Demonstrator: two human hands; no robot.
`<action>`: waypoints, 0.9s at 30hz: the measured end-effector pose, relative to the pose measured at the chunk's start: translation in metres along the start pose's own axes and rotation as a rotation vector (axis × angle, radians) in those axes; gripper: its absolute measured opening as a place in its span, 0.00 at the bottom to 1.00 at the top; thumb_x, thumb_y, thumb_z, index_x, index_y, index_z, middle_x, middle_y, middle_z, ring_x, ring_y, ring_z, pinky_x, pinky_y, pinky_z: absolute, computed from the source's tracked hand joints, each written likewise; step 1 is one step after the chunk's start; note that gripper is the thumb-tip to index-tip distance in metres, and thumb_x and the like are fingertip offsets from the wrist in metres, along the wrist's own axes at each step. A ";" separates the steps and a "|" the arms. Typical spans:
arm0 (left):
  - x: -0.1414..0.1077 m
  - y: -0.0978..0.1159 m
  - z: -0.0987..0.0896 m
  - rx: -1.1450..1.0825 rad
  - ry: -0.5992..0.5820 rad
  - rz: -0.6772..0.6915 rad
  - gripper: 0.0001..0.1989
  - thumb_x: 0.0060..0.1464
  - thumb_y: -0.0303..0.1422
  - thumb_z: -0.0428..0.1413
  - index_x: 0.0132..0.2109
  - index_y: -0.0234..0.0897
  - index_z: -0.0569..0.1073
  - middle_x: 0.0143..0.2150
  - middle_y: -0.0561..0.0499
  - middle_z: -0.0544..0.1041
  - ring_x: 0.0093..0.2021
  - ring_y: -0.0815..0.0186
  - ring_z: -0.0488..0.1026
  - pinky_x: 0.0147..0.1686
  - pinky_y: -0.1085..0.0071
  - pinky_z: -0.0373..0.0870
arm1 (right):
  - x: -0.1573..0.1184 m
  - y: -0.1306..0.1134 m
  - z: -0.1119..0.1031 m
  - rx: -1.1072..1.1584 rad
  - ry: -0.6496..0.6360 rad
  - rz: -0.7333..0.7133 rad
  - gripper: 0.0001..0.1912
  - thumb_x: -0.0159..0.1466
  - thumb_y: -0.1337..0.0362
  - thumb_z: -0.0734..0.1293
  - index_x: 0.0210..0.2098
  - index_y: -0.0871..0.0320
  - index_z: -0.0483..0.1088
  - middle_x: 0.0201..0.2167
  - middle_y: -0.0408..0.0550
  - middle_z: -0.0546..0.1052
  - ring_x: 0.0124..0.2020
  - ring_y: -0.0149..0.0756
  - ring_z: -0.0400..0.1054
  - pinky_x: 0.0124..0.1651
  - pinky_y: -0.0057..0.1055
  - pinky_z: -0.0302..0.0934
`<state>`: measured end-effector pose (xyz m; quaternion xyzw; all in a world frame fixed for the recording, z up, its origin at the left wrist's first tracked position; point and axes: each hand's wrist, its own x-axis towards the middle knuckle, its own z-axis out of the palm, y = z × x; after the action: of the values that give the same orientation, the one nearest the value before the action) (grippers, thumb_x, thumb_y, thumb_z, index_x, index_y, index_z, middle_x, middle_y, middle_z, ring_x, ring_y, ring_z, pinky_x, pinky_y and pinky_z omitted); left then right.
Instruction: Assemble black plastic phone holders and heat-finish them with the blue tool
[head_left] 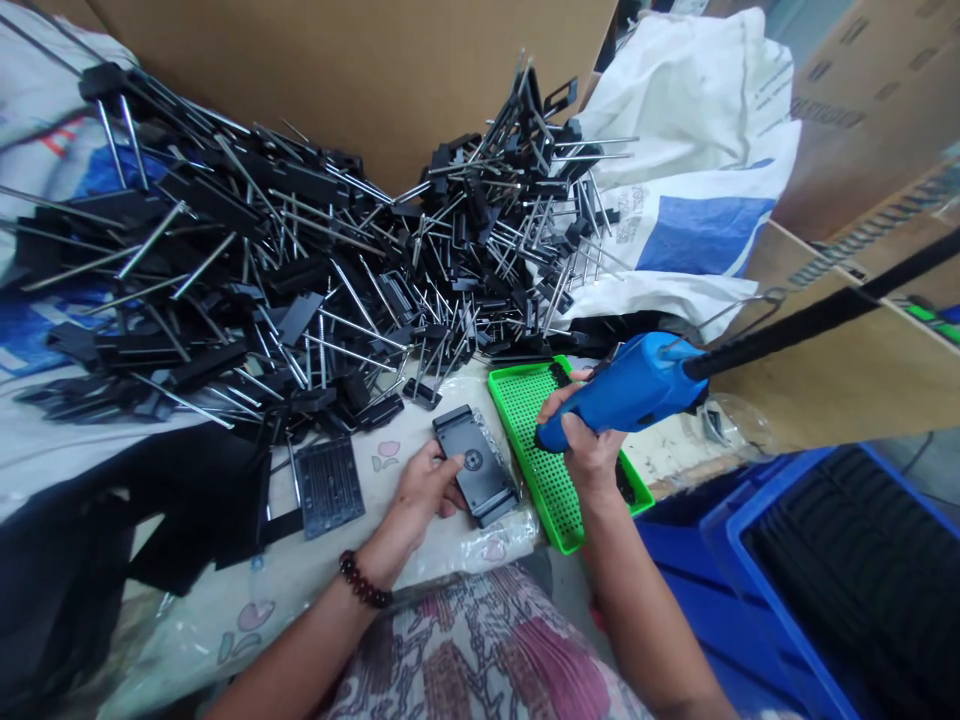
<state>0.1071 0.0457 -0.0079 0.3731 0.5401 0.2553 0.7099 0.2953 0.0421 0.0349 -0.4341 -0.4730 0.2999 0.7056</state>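
My left hand [431,485] grips the edge of a black plastic bracket [480,470], thumb on its face near a round hub. The bracket rests at a slant over the covered tabletop. My right hand [589,440] is wrapped round a blue power screwdriver [630,390], whose dark tip points down to the left over a green perforated tray [559,505]. Small dark pieces [624,485] lie in the tray, too small to name. Left of my left hand sits a flat ribbed black plate [328,487].
A big heap of black plastic parts with metal rods [337,270] fills the back of the table. White sacks [690,150] stand behind it. A spring [862,230] and a black cable run from the screwdriver to the upper right. Blue crates [795,600] stand at lower right.
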 end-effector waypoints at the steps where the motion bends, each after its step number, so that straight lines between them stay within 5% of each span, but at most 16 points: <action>1: 0.000 0.000 0.000 0.011 -0.001 0.017 0.17 0.45 0.43 0.57 0.37 0.38 0.63 0.19 0.54 0.74 0.16 0.69 0.71 0.12 0.81 0.57 | 0.000 0.000 0.000 -0.007 -0.001 0.006 0.25 0.54 0.58 0.73 0.47 0.55 0.62 0.24 0.39 0.74 0.22 0.35 0.68 0.26 0.33 0.62; 8: 0.003 -0.003 -0.001 0.018 -0.001 0.053 0.18 0.44 0.44 0.58 0.36 0.38 0.63 0.17 0.56 0.73 0.13 0.71 0.67 0.10 0.81 0.51 | -0.002 0.000 0.000 -0.026 0.040 -0.039 0.22 0.56 0.58 0.72 0.47 0.54 0.64 0.25 0.40 0.75 0.23 0.36 0.69 0.28 0.34 0.63; 27: 0.002 0.002 0.000 -0.077 -0.040 -0.022 0.12 0.50 0.38 0.56 0.39 0.36 0.65 0.19 0.56 0.73 0.15 0.72 0.69 0.14 0.80 0.62 | -0.001 -0.015 0.002 -0.066 0.030 -0.111 0.22 0.57 0.56 0.69 0.48 0.54 0.63 0.25 0.40 0.73 0.24 0.36 0.67 0.30 0.36 0.62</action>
<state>0.1079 0.0485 -0.0072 0.3447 0.5197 0.2603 0.7371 0.2933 0.0350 0.0482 -0.4346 -0.4955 0.2379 0.7134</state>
